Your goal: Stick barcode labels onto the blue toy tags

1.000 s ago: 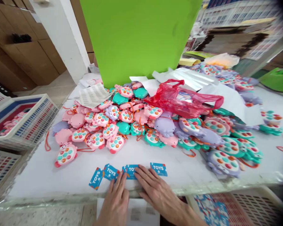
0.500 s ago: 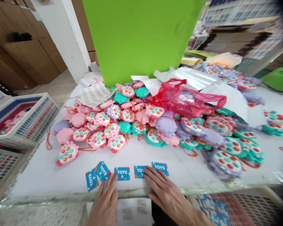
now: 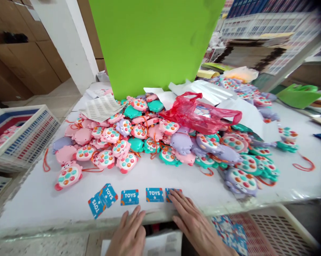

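Several blue cards printed "TOYS" lie near the table's front edge: two overlapping tilted cards at the left, a single card (image 3: 129, 197) and another card (image 3: 154, 195) in a row, and the rightmost card (image 3: 169, 194). My right hand (image 3: 189, 215) rests flat with its fingertips on the rightmost card, partly covering it. My left hand (image 3: 130, 227) has its fingers stretched out on the table edge, just below the single card and apart from it. Behind the cards spreads a heap of pink, purple and green animal-shaped pop toys (image 3: 128, 161) with orange cords.
A red plastic bag (image 3: 194, 112) and white sheets lie over the toys. A green panel (image 3: 155, 46) stands behind them. White baskets (image 3: 43, 131) sit at the left. Below the edge at right, another basket (image 3: 285, 227) holds more blue cards (image 3: 229, 231).
My left hand has drawn back and right from the tilted cards. My right hand has shifted onto the rightmost card, uncovering the one beside it. The tilted cards now overlap more.
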Tool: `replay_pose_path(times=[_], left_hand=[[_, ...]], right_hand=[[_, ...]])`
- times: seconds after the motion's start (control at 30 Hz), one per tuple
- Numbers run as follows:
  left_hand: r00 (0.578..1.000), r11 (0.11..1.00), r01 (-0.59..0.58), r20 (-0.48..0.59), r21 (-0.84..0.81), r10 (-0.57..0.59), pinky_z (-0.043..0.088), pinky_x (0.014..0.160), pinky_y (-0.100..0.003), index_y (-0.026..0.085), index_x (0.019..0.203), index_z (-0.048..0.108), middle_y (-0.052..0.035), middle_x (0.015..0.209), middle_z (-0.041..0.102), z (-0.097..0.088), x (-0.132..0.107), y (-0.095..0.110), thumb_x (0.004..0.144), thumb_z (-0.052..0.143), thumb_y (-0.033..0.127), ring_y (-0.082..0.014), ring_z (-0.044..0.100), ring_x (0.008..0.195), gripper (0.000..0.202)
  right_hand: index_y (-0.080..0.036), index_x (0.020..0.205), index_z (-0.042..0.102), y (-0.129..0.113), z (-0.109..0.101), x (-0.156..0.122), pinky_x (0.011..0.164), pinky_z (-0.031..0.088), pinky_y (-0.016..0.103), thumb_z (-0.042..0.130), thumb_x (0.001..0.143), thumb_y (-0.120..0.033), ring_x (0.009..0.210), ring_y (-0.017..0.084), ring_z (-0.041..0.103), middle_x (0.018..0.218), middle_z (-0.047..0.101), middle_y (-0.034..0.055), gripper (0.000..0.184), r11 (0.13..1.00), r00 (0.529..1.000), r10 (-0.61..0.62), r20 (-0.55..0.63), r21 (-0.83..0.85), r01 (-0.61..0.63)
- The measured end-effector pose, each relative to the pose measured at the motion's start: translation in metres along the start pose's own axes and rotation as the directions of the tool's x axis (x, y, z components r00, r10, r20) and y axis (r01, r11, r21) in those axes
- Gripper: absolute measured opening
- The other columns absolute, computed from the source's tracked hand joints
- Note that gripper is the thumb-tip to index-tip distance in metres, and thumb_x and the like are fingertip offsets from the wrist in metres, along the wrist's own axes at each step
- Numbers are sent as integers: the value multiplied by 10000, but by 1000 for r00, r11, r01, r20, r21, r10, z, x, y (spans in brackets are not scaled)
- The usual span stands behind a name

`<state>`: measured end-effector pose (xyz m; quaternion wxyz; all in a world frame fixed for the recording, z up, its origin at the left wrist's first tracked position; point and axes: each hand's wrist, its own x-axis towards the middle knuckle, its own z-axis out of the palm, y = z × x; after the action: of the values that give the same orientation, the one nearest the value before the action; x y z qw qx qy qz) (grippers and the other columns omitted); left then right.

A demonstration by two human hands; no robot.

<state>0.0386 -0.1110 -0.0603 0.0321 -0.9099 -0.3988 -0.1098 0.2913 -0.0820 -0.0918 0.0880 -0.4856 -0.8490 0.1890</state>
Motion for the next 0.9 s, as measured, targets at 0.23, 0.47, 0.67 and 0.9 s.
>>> replay_pose_path(times=[0.23,0.47,0.67,0.9], left_hand=[[985,916,174,73,-363,-158,510,731,-218,219,1039,530,-24,977,673,-38,-1,-8,907,274,134,-141,632,852,300],[786,693,569,541,-442,-301,433,713,-227,210,826,555,20,826,648,-49,25,-7,864,504,223,-159,603,798,65],[784,701,548,572,-457,-240,373,663,-227,193,730,587,5,748,642,-43,43,11,871,452,138,-159,582,721,203],[744,638,616,609,-462,-277,354,622,-221,169,677,616,-4,673,639,-47,51,13,849,468,139,-151,569,671,229]], right_hand=[[-248,1219,535,-17,-24,-12,895,481,365,491,873,-380,1068,247,580,1184,615,70,373,859,984,175,17,486,-161],[-159,720,578,-40,-13,-9,524,397,212,493,856,-397,581,132,503,610,531,-21,287,503,955,249,160,821,-269],[-183,835,622,-45,-16,-10,571,403,214,485,886,-299,613,131,530,710,599,-10,187,685,990,112,87,715,-140],[-216,915,629,-58,-25,-1,669,475,201,451,928,-230,735,137,621,826,647,19,179,788,991,-48,-125,605,115]])
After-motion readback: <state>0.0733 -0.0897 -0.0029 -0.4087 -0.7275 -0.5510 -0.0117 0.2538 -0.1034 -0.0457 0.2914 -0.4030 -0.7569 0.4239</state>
